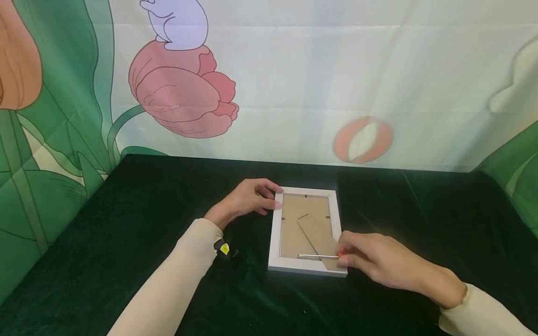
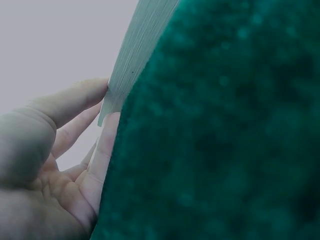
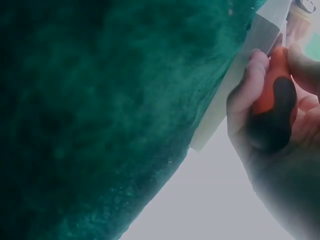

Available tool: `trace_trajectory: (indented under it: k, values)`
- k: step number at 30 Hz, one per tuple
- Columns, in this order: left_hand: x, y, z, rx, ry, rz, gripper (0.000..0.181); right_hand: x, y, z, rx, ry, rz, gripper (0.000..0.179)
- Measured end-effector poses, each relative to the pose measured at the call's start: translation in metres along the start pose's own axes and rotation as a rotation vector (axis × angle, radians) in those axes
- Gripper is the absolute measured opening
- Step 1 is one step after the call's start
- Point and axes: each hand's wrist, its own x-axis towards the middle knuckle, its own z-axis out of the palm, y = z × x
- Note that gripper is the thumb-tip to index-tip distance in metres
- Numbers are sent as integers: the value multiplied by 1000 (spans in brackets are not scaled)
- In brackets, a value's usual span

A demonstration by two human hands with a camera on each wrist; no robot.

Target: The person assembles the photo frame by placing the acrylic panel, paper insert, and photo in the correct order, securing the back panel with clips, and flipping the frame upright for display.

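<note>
A white picture frame (image 1: 275, 238) lies face down on the dark cloth, its brown backing board (image 1: 294, 238) showing. At its upper left corner, my left hand (image 1: 250, 196) grips the edge, thumb and fingertips on the white rail. In the left wrist view its thumb (image 2: 80, 100) meets the frame's side. My right hand (image 1: 386, 261) holds a screwdriver by its orange and black handle (image 3: 272, 107). Its metal shaft (image 1: 313, 256) points left across the lower part of the board. Small dark tabs (image 1: 306, 196) sit along the inner edges. A slanted support flap (image 1: 321, 238) lies against the board.
Dark green velvet cloth (image 1: 138, 224) covers the table. A printed curtain (image 1: 286, 93) with flowers and a rabbit hangs behind it. Near the left sleeve is a small black and yellow object (image 1: 224, 247).
</note>
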Motion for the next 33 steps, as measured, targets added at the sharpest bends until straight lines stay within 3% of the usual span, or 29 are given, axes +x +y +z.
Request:
trace_trajectory:
  k: [4,10,21,33]
  values:
    - [0,1,0,1,0,1,41,0,1,-1,17,4,-20,9]
    - [-1,2,1,-3,-4,-5,41,2,0,-1,-41,8,-65,9]
    - [1,0,1,2,1,2,41,1,1,0,-6,7,-49,7]
    - [2,-2,1,-6,1,4,41,4,-3,-3,-79,-7,-81,9]
